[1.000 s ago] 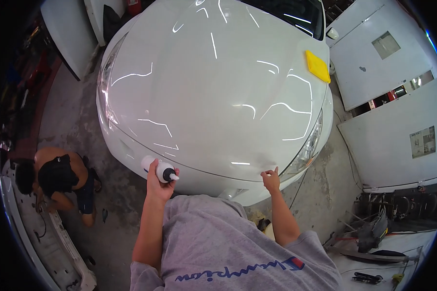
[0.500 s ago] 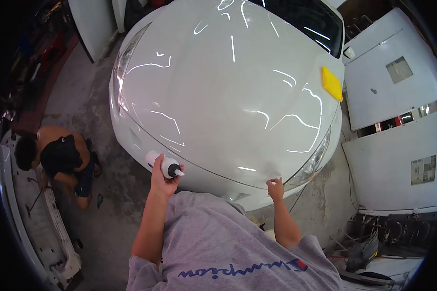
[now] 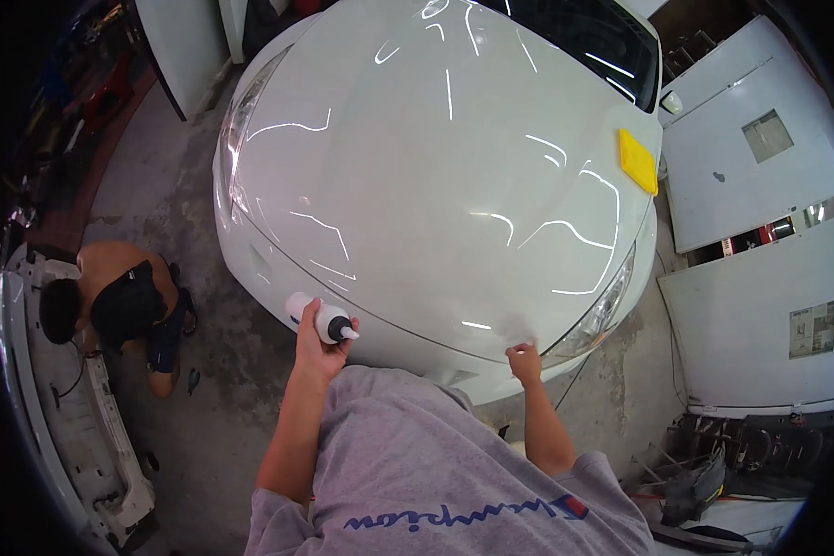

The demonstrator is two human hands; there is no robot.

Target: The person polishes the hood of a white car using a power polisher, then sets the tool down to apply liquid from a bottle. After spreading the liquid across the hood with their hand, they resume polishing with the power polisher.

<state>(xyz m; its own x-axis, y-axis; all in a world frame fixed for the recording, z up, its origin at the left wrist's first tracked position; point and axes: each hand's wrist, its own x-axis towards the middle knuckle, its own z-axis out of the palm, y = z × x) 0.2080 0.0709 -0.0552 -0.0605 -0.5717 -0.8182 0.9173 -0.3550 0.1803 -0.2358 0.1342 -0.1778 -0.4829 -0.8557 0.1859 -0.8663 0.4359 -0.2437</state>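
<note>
My left hand (image 3: 317, 341) is wrapped around a white squeeze bottle (image 3: 330, 324) with a black collar and a pale nozzle. The bottle is tilted, its nozzle aimed to the right, in front of the car's bumper. At the front edge of the glossy white hood (image 3: 408, 195), near the headlight on the right, is my right hand (image 3: 524, 360). Its fingers are closed together, and I cannot make out what, if anything, is in them. A blurred dark reflection shows on the paint just beyond it.
A folded yellow cloth (image 3: 638, 162) lies on the hood's right side near the windshield. To the left, a person (image 3: 125, 296) crouches by a detached white car body part (image 3: 111, 426). White panels (image 3: 751, 315) stand along the right, with assorted parts (image 3: 751, 454) below them.
The view has shifted slightly. My right fingers have drawn closer together at the hood edge. My left hand still holds the bottle, and the crouching person's head has moved a little.
</note>
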